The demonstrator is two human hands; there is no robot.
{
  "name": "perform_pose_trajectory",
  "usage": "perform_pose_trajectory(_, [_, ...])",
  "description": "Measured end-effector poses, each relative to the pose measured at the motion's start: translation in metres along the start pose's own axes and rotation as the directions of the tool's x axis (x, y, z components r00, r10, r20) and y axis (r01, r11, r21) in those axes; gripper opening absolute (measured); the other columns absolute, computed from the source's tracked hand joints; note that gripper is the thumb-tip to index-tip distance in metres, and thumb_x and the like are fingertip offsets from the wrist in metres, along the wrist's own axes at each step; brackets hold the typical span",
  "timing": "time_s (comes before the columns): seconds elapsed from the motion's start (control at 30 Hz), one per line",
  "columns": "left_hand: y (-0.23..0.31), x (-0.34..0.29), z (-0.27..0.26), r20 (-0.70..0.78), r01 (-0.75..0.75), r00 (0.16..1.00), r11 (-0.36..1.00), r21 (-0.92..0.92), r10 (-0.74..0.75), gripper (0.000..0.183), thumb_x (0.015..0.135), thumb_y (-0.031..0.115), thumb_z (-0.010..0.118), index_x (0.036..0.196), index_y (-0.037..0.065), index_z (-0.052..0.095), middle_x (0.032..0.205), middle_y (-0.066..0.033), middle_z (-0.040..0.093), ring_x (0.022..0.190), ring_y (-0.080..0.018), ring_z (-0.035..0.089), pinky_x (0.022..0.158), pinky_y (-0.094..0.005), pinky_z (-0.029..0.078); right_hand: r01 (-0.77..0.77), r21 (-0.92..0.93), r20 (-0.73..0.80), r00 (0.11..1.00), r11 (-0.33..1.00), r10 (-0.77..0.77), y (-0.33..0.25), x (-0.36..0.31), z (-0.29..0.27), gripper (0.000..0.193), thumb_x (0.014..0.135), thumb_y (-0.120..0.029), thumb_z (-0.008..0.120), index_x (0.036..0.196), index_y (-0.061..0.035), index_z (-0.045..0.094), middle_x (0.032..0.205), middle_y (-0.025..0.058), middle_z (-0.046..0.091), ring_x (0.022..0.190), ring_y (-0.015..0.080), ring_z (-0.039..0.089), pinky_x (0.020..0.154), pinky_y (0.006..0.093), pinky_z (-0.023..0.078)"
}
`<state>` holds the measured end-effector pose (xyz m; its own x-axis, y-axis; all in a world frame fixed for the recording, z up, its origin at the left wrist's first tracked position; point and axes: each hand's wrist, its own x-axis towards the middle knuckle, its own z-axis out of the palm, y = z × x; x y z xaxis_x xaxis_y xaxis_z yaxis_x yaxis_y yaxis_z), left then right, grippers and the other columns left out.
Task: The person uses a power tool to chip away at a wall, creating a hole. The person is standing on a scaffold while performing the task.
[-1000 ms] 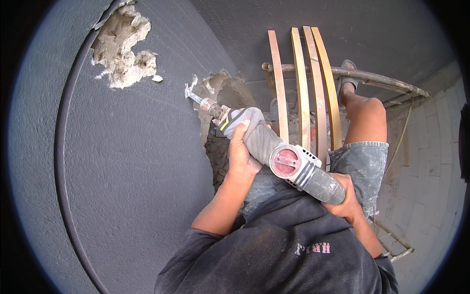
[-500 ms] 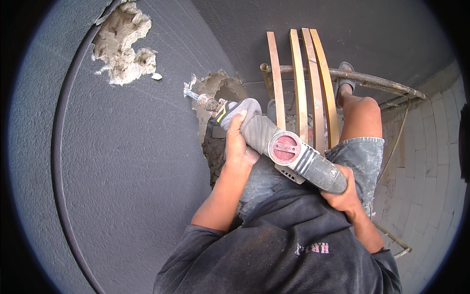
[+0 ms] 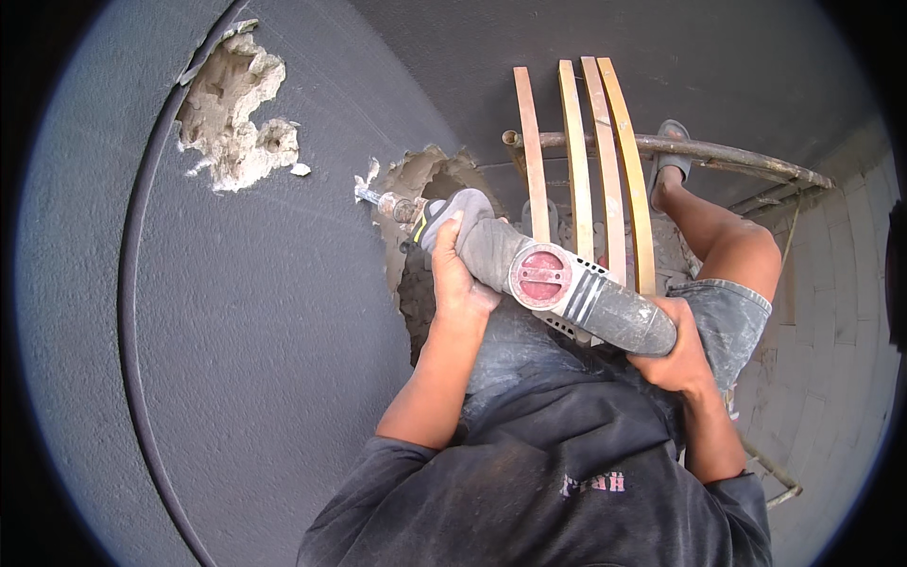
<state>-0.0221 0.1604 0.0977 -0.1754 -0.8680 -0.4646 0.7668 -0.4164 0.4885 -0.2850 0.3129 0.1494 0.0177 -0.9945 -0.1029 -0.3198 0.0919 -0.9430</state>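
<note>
Both my hands hold a dusty grey demolition hammer [image 3: 605,300] with a round red cap on its side, lying slantwise across my lap. My left hand [image 3: 460,274] grips its front part, where grey material with a yellow stripe covers the housing. At the rear, my right hand [image 3: 678,354] is closed round the handle end. The chisel bit [image 3: 370,197] points left at the dark grey wall [image 3: 255,312]; its tip meets chipped plaster beside a broken-out hole [image 3: 416,175]. What lies inside the lower part of this hole is partly hidden by my left arm.
Another broken patch [image 3: 231,118] exposes pale masonry at upper left. A black cable [image 3: 128,312] curves down the wall. Several wooden strips [image 3: 578,161] lean across a rusty scaffold pipe [image 3: 718,149], where my right foot rests. Another pipe [image 3: 775,472] shows at lower right.
My right knee has swung out to the right. The hammer's rear has shifted slightly right and its body tilts a little differently, the bit staying at the wall. The view has moved slightly.
</note>
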Motion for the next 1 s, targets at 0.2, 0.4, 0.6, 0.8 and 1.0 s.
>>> perform_pose_trajectory(0.2, [-0.026,0.015,-0.007,0.026,-0.136,0.990,0.990,-0.044,0.137,0.049,0.093,0.042,0.068,0.124,0.004,0.061,0.104,-0.0193,0.071,0.093,-0.0323,0.072,0.084,-0.0472,0.062,0.242,-0.004,0.037,0.970,0.970,-0.242,0.039,0.020,-0.012,0.031,0.064,-0.004,0.071,0.094,0.0047,0.069,0.087,0.0189,0.070,0.079,0.0284,0.071,0.078,0.0342,0.053])
perform_pose_trajectory(0.4, [-0.019,0.013,-0.029,0.113,-0.093,0.989,0.996,0.010,0.091,0.048,0.094,0.041,0.067,0.121,0.001,0.062,0.104,-0.0201,0.071,0.094,-0.0318,0.072,0.083,-0.0450,0.062,0.103,0.103,-0.008,0.995,0.989,-0.103,0.043,-0.008,0.020,0.038,0.066,-0.003,0.072,0.103,0.0060,0.069,0.093,0.0187,0.073,0.088,0.0283,0.074,0.084,0.0348,0.054])
perform_pose_trajectory(0.6, [-0.009,-0.004,-0.011,-0.011,0.019,1.000,0.999,0.044,-0.018,0.045,0.093,0.039,0.064,0.119,0.003,0.065,0.099,-0.0161,0.072,0.091,-0.0312,0.072,0.085,-0.0472,0.061,0.079,0.010,-0.046,0.996,0.997,-0.078,0.038,-0.025,0.023,0.053,0.058,-0.007,0.076,0.108,0.0064,0.069,0.097,0.0205,0.073,0.091,0.0340,0.073,0.087,0.0382,0.054])
perform_pose_trajectory(0.8, [-0.009,-0.007,0.011,-0.042,-0.007,0.999,0.999,-0.036,0.006,0.049,0.094,0.044,0.062,0.116,0.001,0.064,0.101,-0.0179,0.071,0.092,-0.0313,0.072,0.084,-0.0469,0.061,0.175,-0.213,0.003,0.984,0.961,-0.178,0.019,-0.010,-0.020,0.062,0.053,-0.009,0.080,0.112,0.0039,0.068,0.108,0.0229,0.072,0.104,0.0390,0.070,0.096,0.0437,0.051])
perform_pose_trajectory(1.0, [-0.036,0.022,0.006,-0.043,-0.091,0.995,0.996,-0.017,0.090,0.049,0.092,0.044,0.066,0.116,0.002,0.064,0.101,-0.0163,0.071,0.091,-0.0315,0.072,0.085,-0.0458,0.061,0.198,-0.291,-0.125,0.962,0.936,-0.242,0.108,-0.003,-0.027,0.076,0.055,-0.006,0.084,0.127,0.0012,0.061,0.122,0.0199,0.067,0.116,0.0385,0.062,0.104,0.0460,0.046])
